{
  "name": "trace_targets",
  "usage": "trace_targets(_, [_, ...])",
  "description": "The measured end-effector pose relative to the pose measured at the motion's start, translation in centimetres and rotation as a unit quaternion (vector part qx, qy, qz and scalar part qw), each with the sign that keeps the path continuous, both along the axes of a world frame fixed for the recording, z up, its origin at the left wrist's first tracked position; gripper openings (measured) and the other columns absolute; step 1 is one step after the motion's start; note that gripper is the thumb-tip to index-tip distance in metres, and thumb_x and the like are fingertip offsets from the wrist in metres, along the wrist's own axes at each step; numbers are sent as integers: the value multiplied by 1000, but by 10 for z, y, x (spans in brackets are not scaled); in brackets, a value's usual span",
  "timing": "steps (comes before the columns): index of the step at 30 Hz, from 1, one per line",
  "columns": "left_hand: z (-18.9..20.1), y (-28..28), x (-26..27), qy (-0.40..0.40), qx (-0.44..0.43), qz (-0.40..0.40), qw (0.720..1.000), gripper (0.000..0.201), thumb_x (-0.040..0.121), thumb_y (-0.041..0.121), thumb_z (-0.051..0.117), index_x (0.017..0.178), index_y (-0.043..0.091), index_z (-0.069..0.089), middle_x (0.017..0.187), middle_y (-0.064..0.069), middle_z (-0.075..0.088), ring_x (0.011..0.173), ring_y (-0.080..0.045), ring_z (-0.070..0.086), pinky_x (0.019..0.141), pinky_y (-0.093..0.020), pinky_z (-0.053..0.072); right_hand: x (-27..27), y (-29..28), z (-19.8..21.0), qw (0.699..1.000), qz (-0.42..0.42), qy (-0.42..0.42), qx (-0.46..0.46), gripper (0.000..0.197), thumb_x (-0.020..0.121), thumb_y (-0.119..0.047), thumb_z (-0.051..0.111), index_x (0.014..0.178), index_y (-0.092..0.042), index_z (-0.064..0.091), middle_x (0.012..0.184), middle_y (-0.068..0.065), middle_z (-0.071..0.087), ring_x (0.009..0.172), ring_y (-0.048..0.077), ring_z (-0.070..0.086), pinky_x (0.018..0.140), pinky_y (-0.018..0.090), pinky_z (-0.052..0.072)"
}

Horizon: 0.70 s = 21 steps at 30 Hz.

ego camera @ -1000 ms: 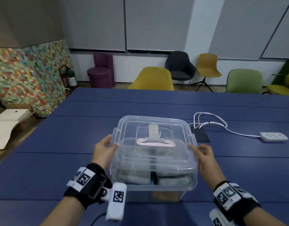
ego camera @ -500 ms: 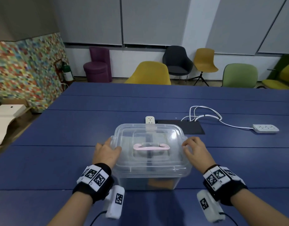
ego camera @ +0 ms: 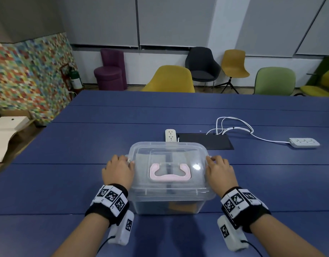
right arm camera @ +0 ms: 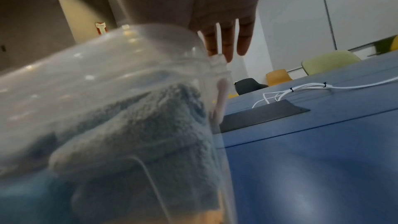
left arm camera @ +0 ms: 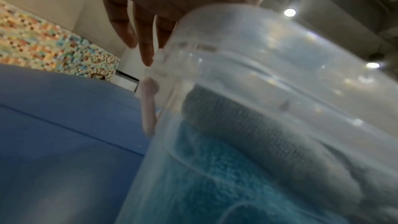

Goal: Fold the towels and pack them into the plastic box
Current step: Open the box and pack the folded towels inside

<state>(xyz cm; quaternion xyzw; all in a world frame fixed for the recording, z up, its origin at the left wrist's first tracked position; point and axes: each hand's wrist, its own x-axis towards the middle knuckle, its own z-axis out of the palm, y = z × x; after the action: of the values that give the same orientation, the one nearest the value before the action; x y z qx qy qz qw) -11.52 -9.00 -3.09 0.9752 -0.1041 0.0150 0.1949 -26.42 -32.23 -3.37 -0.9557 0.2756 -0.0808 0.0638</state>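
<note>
From your head view, the clear plastic box [ego camera: 169,182] sits on the blue table [ego camera: 67,182] straight in front of you, near the close edge, with its transparent lid [ego camera: 167,156] on and the pale pink handle [ego camera: 170,173] lying flat on top. Your left hand [ego camera: 118,169] rests palm-down on the left edge of the lid and your right hand [ego camera: 220,171] on the right edge, fingers laid flat rather than curled round anything, so both hands are pressing, not grasping. Beyond the box lie a white power strip [ego camera: 170,135] and a black flat panel [ego camera: 204,140]; farther right a second white power strip [ego camera: 304,142] trails a white cable [ego camera: 234,125]. Yellow, black and green chairs stand past the far edge of the table. In your left wrist view, the straight fingers [left arm camera: 144,40] reach down over the lid's rim, and through the box wall you see a folded grey towel [left arm camera: 247,125] lying on a blue towel [left arm camera: 215,185]. In your right wrist view, the fingers [right arm camera: 228,40] likewise lie extended over the rim, a grey towel [right arm camera: 140,134] fills the box behind the wall, and a pale pink latch [right arm camera: 221,98] hangs down at the box's side.
</note>
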Motion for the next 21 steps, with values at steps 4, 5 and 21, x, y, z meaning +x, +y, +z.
trace_targets(4, [-2,2,-1,46,-66,22,996,37,94,38,44,121,15,53,124,-7,46,109,-29,52,89,-41,41,-4,-2,-7,999,13,-18,-33,35,66,-3,76,100,-2,68,86,17,64,70,38,61,54,42,50])
trace_targets(5, [-3,2,-2,60,-83,27,994,36,93,38,45,121,16,52,124,-8,45,110,-29,50,88,-41,42,-5,-2,-7,999,7,-31,-6,34,76,-4,69,110,-3,64,96,18,62,81,40,59,62,45,49])
trace_targets(21, [-13,-10,19,249,-274,67,926,71,91,45,47,149,18,13,150,-15,31,134,-33,36,111,-45,29,14,-12,1,992,-60,-7,111,43,97,-27,38,140,-29,37,134,12,38,118,29,41,97,40,39])
